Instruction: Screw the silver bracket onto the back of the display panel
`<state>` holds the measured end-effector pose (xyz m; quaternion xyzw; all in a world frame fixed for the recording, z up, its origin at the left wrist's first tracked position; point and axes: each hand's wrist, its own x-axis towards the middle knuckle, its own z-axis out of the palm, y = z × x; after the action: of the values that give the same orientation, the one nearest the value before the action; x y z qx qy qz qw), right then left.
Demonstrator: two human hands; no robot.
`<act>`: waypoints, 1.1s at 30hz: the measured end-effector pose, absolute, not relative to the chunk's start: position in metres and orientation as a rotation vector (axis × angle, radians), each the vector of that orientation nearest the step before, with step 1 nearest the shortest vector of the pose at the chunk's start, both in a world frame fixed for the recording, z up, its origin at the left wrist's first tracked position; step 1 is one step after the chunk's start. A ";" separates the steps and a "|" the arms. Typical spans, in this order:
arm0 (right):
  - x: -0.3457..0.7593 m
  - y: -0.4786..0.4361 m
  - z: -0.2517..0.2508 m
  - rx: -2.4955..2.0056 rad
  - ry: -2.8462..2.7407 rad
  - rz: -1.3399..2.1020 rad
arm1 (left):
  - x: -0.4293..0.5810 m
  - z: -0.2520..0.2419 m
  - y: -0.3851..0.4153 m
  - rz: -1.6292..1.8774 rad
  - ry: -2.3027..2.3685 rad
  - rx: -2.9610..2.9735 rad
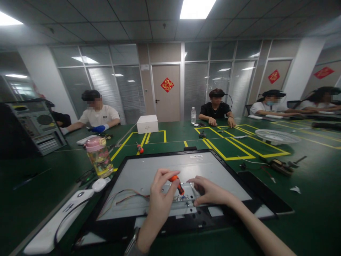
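Note:
My left hand (pixel 163 193) is closed round the handle of a small orange-and-black screwdriver (pixel 180 185). The tool tilts, its tip down at a metal bracket (pixel 183 200) with holes and small parts on it. To the right, my right hand (pixel 210 192) has thumb and forefinger spread at the bracket's edge; whether it presses on the metal I cannot tell. Beneath both hands lies a flat screen panel (pixel 221 170), grey back up, inside a black frame. Thin coloured wires (pixel 125 193) run across its left part. The screwdriver's very tip is too small to make out.
Left of the panel are a pink-lidded bottle (pixel 99 158) and a white power strip (pixel 60 222). A computer case (pixel 39 124) stands far left. On the right lie a black flat piece (pixel 263 192) and a dark tool (pixel 282 166). A white box (pixel 147 124) and several people are beyond.

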<state>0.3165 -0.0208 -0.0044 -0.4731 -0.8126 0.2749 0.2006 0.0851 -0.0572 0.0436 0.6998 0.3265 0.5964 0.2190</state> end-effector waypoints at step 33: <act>0.317 -0.021 -0.005 -1.329 -2.252 0.796 | 0.086 0.043 -0.056 1.593 0.873 1.833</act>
<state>0.3170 -0.0209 -0.0046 -0.4761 -0.8068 0.2852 0.2026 0.0863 -0.0563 0.0427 0.6826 0.3252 0.5931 0.2766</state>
